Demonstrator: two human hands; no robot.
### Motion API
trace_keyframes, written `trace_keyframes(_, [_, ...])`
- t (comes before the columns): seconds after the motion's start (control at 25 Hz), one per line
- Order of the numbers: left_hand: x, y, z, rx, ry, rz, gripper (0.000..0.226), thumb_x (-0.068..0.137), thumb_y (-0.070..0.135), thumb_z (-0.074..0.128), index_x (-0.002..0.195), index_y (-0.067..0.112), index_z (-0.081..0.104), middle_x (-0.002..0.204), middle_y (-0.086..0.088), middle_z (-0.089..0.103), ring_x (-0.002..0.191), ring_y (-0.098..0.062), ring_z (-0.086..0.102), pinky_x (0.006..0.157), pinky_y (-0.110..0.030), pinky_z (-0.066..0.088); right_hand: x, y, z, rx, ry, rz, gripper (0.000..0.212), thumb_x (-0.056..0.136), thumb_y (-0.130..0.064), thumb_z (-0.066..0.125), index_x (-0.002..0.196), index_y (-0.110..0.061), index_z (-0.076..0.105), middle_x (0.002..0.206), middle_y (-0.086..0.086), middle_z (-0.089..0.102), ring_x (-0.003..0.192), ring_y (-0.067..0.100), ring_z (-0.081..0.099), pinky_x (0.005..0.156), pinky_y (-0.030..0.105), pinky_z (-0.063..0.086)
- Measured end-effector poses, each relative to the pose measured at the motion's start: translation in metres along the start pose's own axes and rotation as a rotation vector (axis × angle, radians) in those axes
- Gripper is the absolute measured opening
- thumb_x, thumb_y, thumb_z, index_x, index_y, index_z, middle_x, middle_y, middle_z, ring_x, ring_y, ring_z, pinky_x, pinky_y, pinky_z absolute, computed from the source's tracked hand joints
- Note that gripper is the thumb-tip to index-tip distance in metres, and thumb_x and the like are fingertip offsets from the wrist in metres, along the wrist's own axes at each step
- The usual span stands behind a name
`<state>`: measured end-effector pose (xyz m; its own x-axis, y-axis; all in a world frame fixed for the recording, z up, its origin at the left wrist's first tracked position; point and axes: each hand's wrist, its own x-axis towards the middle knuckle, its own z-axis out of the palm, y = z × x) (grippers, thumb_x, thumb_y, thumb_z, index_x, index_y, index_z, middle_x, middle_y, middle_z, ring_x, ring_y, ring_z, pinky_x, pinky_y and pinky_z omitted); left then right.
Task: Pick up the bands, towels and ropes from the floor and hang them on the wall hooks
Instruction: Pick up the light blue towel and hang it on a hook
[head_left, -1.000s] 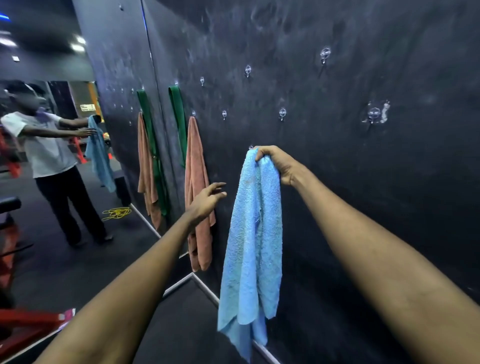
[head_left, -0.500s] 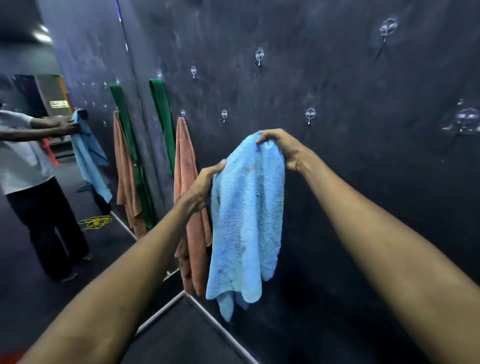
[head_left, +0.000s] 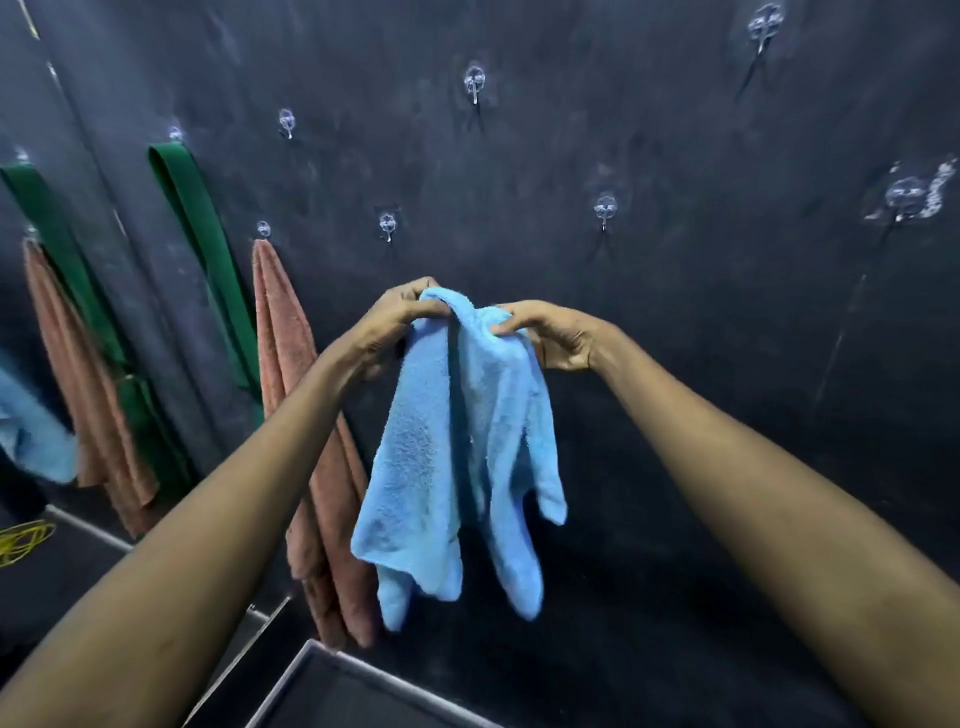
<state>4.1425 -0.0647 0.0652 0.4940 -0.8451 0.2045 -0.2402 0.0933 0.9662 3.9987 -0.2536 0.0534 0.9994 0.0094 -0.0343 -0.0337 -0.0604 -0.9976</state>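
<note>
A light blue towel (head_left: 457, 441) hangs in front of the black wall, held up by both hands at its top edge. My left hand (head_left: 395, 322) pinches the top left fold. My right hand (head_left: 550, 338) grips the top right part. A bare clear hook (head_left: 387, 224) sits on the wall just above my left hand, and another bare hook (head_left: 604, 207) above my right. To the left, a brown towel (head_left: 291, 395) hangs from a hook (head_left: 263, 228), with a green band (head_left: 208, 260) hanging beside it.
Further clear hooks (head_left: 474, 83) dot the black wall (head_left: 727, 364). A mirror (head_left: 62, 312) at the left reflects the hung towel and band. A yellow rope (head_left: 23, 540) shows low at the left edge. A metal strip (head_left: 363, 670) runs along the wall's foot.
My left hand has moved up from the towel's side to its top edge, so both hands now hold the top. The view has swung closer to the wall.
</note>
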Motion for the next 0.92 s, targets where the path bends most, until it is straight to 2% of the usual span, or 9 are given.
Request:
trace_keyframes(0.12, [0.002, -0.019, -0.021, 0.114, -0.25, -0.264, 0.016, 0.08, 0.03, 0.067, 0.085, 0.015, 0.068, 0.083, -0.009, 0.064, 0.079, -0.023, 0.057, 0.072, -0.036, 0.042, 0.001, 0.0, -0.012, 0.088, 0.11, -0.001, 0.035, 0.067, -0.009, 0.054, 0.102, -0.004, 0.057, 0.097, 0.011, 0.057, 0.085, 0.02, 0.057, 0.084, 0.031, 0.044])
trace_keyframes(0.2, [0.008, -0.03, -0.028, 0.32, -0.353, -0.307, 0.015, 0.082, 0.023, 0.067, 0.089, 0.01, 0.073, 0.094, -0.01, 0.07, 0.089, -0.023, 0.063, 0.082, -0.034, 0.046, 0.001, 0.002, -0.015, 0.081, 0.18, 0.018, 0.031, 0.073, -0.014, 0.058, 0.103, -0.006, 0.06, 0.094, 0.009, 0.06, 0.08, 0.017, 0.061, 0.077, 0.028, 0.05])
trace_keyframes(0.28, [0.015, -0.03, -0.026, 0.324, -0.374, -0.237, 0.022, 0.08, 0.02, 0.068, 0.098, 0.006, 0.068, 0.099, -0.011, 0.065, 0.091, -0.021, 0.06, 0.084, -0.033, 0.045, 0.001, 0.003, -0.014, 0.006, 0.279, -0.009, 0.03, 0.084, -0.025, 0.068, 0.111, -0.01, 0.068, 0.103, 0.008, 0.067, 0.09, 0.018, 0.064, 0.087, 0.032, 0.051])
trace_keyframes(0.44, [0.032, -0.015, -0.022, -0.095, -0.059, -0.034, 0.011, 0.088, 0.013, 0.059, 0.08, 0.02, 0.063, 0.073, 0.003, 0.056, 0.063, -0.008, 0.047, 0.059, -0.024, 0.035, 0.01, 0.0, -0.023, -0.339, 0.808, -0.272, 0.009, 0.086, -0.026, 0.071, 0.088, -0.018, 0.074, 0.092, -0.003, 0.073, 0.082, 0.006, 0.062, 0.084, 0.029, 0.048])
trace_keyframes(0.52, [0.046, -0.016, -0.02, -0.025, 0.143, 0.069, 0.017, 0.089, 0.006, 0.058, 0.078, 0.018, 0.062, 0.063, 0.007, 0.056, 0.054, -0.005, 0.045, 0.051, -0.019, 0.034, 0.012, 0.002, -0.028, -0.621, 0.969, -0.299, 0.013, 0.086, -0.029, 0.066, 0.089, -0.018, 0.072, 0.089, -0.006, 0.074, 0.082, 0.005, 0.062, 0.081, 0.027, 0.047])
trace_keyframes(0.64, [0.054, -0.034, -0.014, 0.326, 0.043, 0.047, 0.02, 0.092, 0.025, 0.067, 0.083, 0.007, 0.068, 0.071, 0.004, 0.063, 0.063, -0.003, 0.054, 0.064, -0.022, 0.043, 0.017, 0.017, -0.02, -0.75, 0.947, -0.156, 0.012, 0.088, -0.023, 0.058, 0.087, -0.018, 0.069, 0.087, -0.003, 0.071, 0.08, 0.01, 0.059, 0.072, 0.026, 0.043])
trace_keyframes(0.72, [0.047, -0.045, -0.01, 0.409, -0.055, -0.016, 0.03, 0.089, 0.034, 0.07, 0.076, 0.007, 0.064, 0.062, 0.004, 0.058, 0.054, -0.003, 0.049, 0.054, -0.019, 0.039, 0.021, 0.024, -0.016, -0.651, 0.862, -0.087, 0.015, 0.087, -0.023, 0.058, 0.075, -0.02, 0.065, 0.078, -0.005, 0.066, 0.072, 0.009, 0.054, 0.068, 0.026, 0.041])
trace_keyframes(0.84, [0.046, -0.041, -0.011, 0.184, -0.024, 0.043, 0.028, 0.091, 0.034, 0.067, 0.077, 0.011, 0.06, 0.06, 0.003, 0.052, 0.049, -0.004, 0.044, 0.045, -0.018, 0.035, 0.017, 0.019, -0.004, -0.518, 0.609, -0.027, 0.037, 0.09, -0.047, 0.065, 0.066, -0.019, 0.061, 0.065, -0.005, 0.056, 0.059, 0.01, 0.049, 0.057, 0.024, 0.039])
trace_keyframes(0.92, [0.049, -0.03, -0.019, 0.049, -0.003, 0.087, 0.028, 0.091, 0.036, 0.066, 0.079, 0.011, 0.062, 0.064, 0.002, 0.055, 0.053, -0.007, 0.047, 0.049, -0.02, 0.037, 0.018, 0.005, 0.005, -0.357, 0.436, -0.022, 0.033, 0.09, -0.047, 0.067, 0.082, -0.016, 0.074, 0.079, 0.004, 0.07, 0.069, 0.014, 0.062, 0.064, 0.026, 0.051])
